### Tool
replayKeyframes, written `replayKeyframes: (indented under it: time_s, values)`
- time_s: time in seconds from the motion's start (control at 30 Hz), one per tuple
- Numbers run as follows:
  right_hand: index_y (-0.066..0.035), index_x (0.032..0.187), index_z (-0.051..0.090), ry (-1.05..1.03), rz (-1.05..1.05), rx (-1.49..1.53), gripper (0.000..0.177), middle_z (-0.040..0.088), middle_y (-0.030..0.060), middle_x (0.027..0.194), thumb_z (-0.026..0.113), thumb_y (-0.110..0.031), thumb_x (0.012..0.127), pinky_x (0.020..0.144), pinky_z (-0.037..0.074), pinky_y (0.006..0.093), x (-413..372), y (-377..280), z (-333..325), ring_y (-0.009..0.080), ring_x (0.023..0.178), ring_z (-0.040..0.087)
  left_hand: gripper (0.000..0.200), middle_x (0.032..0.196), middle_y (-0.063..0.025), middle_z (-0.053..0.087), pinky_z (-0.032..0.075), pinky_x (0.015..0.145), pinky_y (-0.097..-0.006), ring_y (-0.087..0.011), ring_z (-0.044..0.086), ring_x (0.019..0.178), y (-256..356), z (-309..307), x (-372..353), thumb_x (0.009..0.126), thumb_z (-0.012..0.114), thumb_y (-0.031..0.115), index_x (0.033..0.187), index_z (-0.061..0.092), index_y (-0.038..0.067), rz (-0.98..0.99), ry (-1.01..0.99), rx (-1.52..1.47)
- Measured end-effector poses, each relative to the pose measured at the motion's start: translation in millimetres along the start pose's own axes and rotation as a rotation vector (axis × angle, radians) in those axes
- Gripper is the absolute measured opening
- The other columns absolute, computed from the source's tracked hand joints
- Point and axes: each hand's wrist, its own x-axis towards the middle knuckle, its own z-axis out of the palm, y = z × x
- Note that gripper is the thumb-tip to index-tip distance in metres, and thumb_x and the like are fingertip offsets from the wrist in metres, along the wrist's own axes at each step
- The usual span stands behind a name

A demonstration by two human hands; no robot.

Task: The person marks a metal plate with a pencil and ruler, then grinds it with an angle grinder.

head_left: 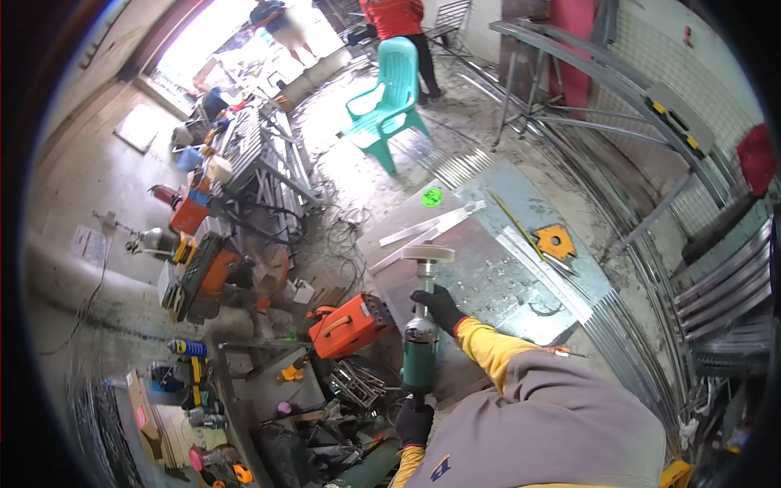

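Observation:
A green straight grinder [420,366] with a silver neck stands upright in view, and a pale round wheel [428,254] is at its far end. My right hand [441,310], in a black glove, is wrapped around the neck below the wheel. At the rear end of the grinder, my left hand [414,421] is closed on the body, its fingers partly hidden. Beyond the wheel lies a metal sheet [480,285] carrying flat metal strips [435,232], a yellow magnetic square [555,242] and a yellow tape or rule [514,216].
An orange welding machine [350,327] sits left of the grinder. A green plastic chair [396,89] stands ahead, with a person in red [393,16] behind it. Long metal tubes [643,358] line the right side. Tools and scrap crowd a bench [232,390] at lower left.

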Motion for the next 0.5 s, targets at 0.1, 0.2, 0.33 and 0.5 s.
replayKeyframes:
  time_s: [0.1,0.2,0.33,0.5]
  values:
    - [-0.004,0.107,0.066,0.015,0.019,-0.021,0.03,0.07,0.0101,0.087,0.078,-0.027,0.09,0.072,0.057,0.0403,-5,-8,3,0.0219,0.076,0.07,0.04,0.095,-0.0204,0.074,0.055,0.082,-0.0545,-0.0454,0.07,0.095,2,3,1,0.079,0.072,0.038,0.111,0.072,0.014,-0.036,0.0,0.013]
    - [-0.004,0.108,0.066,0.041,0.047,0.008,0.031,0.07,0.0104,0.087,0.077,-0.027,0.091,0.072,0.058,0.0398,-9,-10,4,0.0222,0.075,0.07,0.042,0.096,-0.0198,0.074,0.056,0.08,-0.0547,-0.0449,0.071,0.094,9,1,-4,0.08,0.071,0.038,0.116,0.072,0.017,-0.062,0.027,-0.013]
    - [-0.004,0.108,0.065,0.004,0.027,-0.003,0.03,0.069,0.0104,0.088,0.076,-0.026,0.091,0.071,0.059,0.0404,-6,-4,-2,0.0236,0.076,0.071,0.04,0.095,-0.0168,0.076,0.056,0.075,-0.0532,-0.0425,0.072,0.089,1,14,-6,0.081,0.071,0.036,0.117,0.073,0.02,-0.042,0.099,0.036]
    - [-0.004,0.11,0.064,0.026,0.059,0.09,0.031,0.068,0.0109,0.088,0.074,-0.026,0.092,0.069,0.062,0.0425,-1,0,-5,0.0261,0.075,0.073,0.039,0.095,-0.016,0.076,0.056,0.074,-0.0537,-0.0429,0.072,0.089,-1,17,-7,0.081,0.071,0.036,0.117,0.073,0.02,-0.011,0.12,0.009]
